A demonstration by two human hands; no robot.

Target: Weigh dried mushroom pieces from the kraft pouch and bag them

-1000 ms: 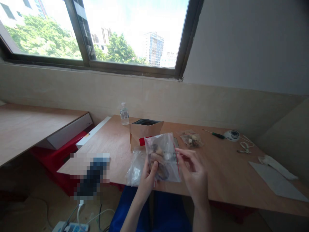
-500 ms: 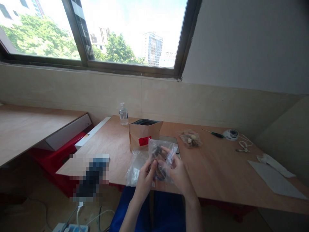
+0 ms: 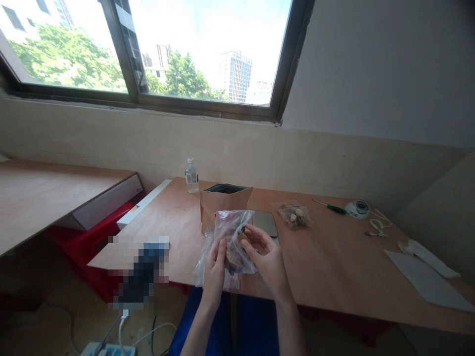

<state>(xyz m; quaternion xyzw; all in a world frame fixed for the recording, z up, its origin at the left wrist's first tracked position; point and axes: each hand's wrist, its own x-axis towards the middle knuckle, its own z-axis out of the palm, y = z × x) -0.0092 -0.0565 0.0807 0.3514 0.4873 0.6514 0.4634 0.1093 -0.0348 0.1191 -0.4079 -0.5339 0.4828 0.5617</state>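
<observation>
I hold a clear plastic zip bag [image 3: 233, 228] with brown and pale bits inside, just above the front edge of the wooden table [image 3: 334, 257]. My left hand [image 3: 214, 264] grips its lower left side. My right hand [image 3: 264, 249] pinches it from the right, fingers pressed into the plastic. Under the bag lie more clear empty bags [image 3: 204, 262]. Right behind it stands an open brown paper pouch [image 3: 222, 200], and a flat grey scale [image 3: 265, 222] lies beside that.
A second small filled bag [image 3: 295, 215] lies further right. A water bottle [image 3: 191, 175] stands at the back, with a screwdriver [image 3: 330, 206], a round tape measure [image 3: 356, 208], white scissors [image 3: 376, 226] and paper sheets [image 3: 426, 279] at the right. A blurred object [image 3: 139, 267] sits front left.
The bag was held up flat and spread; both hands have since come together and lowered it, bunching it. My right hand moved left onto the bag.
</observation>
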